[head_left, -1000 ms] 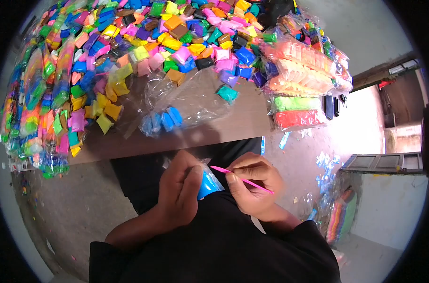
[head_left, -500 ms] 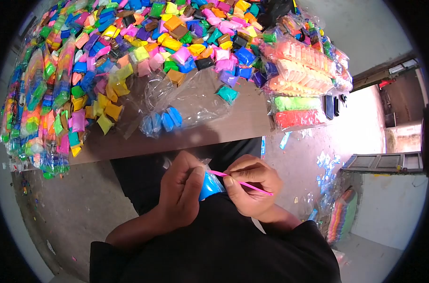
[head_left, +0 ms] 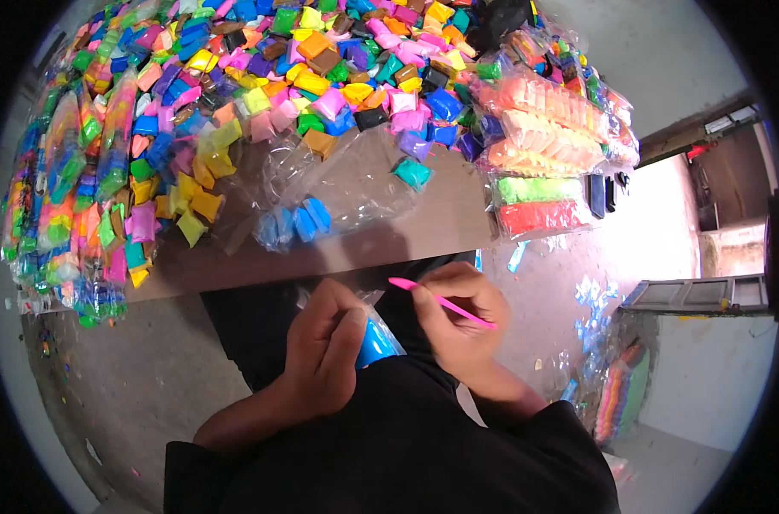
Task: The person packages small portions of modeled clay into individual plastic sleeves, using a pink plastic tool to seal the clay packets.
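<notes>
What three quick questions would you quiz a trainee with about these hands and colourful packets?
1. True or false: the right hand holds a pink tool.
2. What colour is the packet held by the left hand? A) red B) blue C) yellow
3. Fill in: on the table, the red bundle lies right beside a bundle coloured ____.

Key: 1 true; 2 B; 3 green.

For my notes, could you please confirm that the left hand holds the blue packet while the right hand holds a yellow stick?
Not quite: the head view shows a pink stick, not yellow. The right hand holds it, and the left hand holds the blue packet.
</notes>
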### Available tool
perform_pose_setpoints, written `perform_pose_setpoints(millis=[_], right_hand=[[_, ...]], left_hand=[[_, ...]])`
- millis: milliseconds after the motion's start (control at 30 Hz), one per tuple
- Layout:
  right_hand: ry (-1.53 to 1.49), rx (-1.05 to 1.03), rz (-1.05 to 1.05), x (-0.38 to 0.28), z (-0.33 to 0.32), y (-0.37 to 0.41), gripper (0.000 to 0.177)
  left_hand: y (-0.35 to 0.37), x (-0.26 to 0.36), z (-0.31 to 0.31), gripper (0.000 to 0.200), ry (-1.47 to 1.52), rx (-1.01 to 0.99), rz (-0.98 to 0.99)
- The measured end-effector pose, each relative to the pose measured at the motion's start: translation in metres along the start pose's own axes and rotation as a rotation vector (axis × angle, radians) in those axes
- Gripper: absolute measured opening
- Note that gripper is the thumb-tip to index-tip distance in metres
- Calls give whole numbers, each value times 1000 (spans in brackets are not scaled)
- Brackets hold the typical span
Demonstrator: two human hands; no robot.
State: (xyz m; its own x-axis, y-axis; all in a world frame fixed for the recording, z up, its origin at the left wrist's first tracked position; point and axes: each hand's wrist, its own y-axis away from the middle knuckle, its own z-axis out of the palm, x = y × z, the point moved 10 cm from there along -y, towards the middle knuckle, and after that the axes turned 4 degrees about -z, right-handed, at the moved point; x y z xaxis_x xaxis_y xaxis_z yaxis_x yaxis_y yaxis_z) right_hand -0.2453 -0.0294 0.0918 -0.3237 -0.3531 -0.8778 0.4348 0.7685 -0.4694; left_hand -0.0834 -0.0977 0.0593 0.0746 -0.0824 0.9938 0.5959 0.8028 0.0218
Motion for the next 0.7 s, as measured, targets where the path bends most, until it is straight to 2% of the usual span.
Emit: perform_pose_setpoints(millis=[100,700], right_hand=[[-163,-69,-19,-13,4,0,14],[-207,-93,-34,-16,7,0,15]], left_hand=[[2,-5,-2,15,4,3,-32],[-1,5,6,17,-30,-48,61]])
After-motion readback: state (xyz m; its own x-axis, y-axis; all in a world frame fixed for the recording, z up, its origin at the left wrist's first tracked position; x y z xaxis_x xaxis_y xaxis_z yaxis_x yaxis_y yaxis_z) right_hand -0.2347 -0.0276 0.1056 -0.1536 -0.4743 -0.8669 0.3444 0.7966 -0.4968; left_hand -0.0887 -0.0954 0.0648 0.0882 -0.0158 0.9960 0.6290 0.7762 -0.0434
